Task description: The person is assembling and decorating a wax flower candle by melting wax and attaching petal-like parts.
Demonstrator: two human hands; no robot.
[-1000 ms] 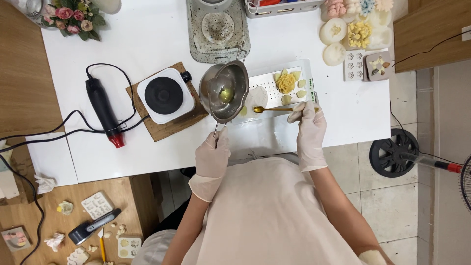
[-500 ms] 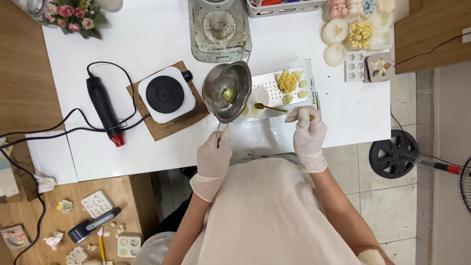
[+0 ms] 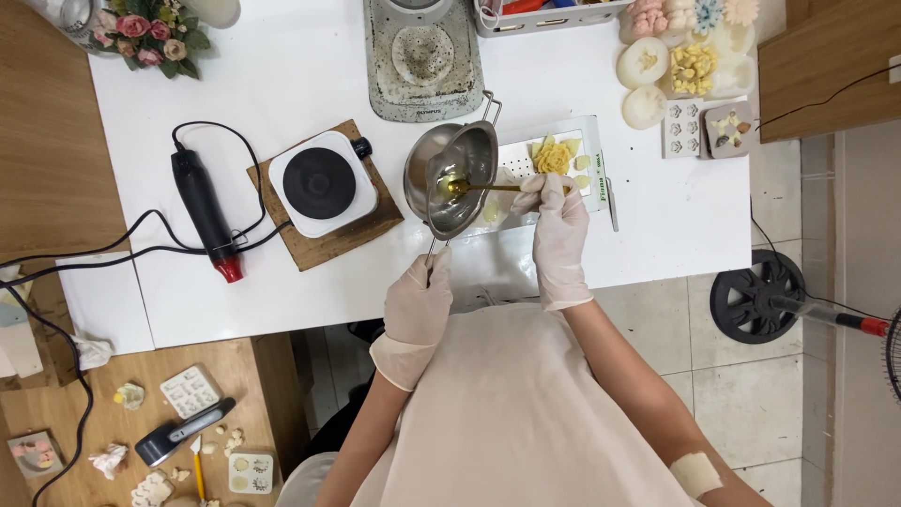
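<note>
While the gloved left hand (image 3: 419, 299) grips the melting pot's (image 3: 453, 176) handle to steady it above the white bench (image 3: 282, 75), the right hand's (image 3: 557, 221) fingers pinch a gold spoon (image 3: 469, 187), dipping its bowl into yellowish liquid.

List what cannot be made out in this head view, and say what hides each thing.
- Handle of the metal pot: wrapped by the left hand.
- Spoon grip: covered by the right hand.
- Liquid in the pot: too small to identify.
- Flowers: cut off by the top edge.
</note>
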